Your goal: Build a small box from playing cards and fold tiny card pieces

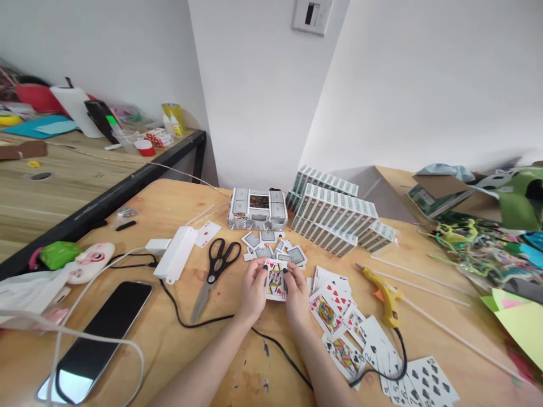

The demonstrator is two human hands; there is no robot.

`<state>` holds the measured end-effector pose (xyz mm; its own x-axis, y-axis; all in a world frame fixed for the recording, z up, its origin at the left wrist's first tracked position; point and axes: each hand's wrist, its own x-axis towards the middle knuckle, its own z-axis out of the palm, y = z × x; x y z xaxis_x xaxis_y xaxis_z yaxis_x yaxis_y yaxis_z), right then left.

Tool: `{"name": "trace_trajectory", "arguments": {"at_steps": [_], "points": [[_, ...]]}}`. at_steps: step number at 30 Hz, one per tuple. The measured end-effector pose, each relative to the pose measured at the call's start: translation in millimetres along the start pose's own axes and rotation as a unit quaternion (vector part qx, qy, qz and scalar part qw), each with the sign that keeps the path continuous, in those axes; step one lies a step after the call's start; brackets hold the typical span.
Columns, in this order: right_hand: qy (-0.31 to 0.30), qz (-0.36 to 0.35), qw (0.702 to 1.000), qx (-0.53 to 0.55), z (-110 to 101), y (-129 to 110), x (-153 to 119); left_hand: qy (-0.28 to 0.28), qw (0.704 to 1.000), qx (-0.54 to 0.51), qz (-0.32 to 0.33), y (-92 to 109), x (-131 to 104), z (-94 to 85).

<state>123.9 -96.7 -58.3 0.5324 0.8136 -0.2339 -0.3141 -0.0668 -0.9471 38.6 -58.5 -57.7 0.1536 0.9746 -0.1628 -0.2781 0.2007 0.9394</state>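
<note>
Between my left hand and my right hand is a playing card, a red heart face card turned toward me. The fingers of both hands close on its side edges, thumbs on its front. Whether more cards lie behind it I cannot tell. Just beyond my hands lie small cut pieces of card with grey patterned backs. Farther back stands a box-like build covered in playing cards. To the right of my right hand, loose playing cards spread face up.
Black-handled scissors and a white power strip lie left of my hands, with a phone nearer me. A yellow glue gun rests on the right, its black cord crossing the table. Stacked card boxes stand behind.
</note>
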Motion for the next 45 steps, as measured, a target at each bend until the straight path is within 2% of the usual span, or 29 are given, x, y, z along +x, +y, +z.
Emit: {"name": "trace_trajectory", "arguments": {"at_steps": [12, 19, 26, 33, 39, 45], "points": [[-0.023, -0.013, 1.0, -0.006, -2, 4, 0, -0.081, 0.995, 0.013, -0.048, 10, 6, -8.8], [-0.026, -0.041, 0.998, -0.037, -3, 0, -1, -0.066, 0.997, 0.024, -0.03, 7, 4, -7.3], [-0.021, -0.031, 0.999, -0.028, -4, -1, 0, -0.055, 0.997, 0.04, -0.028, 7, 2, -3.8], [-0.032, -0.028, 0.999, -0.007, -5, 0, 1, -0.073, 0.996, 0.048, -0.033, 8, 5, -6.2], [-0.032, 0.007, 0.999, 0.029, -6, 3, 4, -0.093, 0.993, 0.044, -0.052, 12, 7, -7.2], [-0.074, 0.059, 0.988, 0.125, -4, 0, 2, -0.085, 0.994, 0.037, -0.056, 13, 7, -7.8]]}}
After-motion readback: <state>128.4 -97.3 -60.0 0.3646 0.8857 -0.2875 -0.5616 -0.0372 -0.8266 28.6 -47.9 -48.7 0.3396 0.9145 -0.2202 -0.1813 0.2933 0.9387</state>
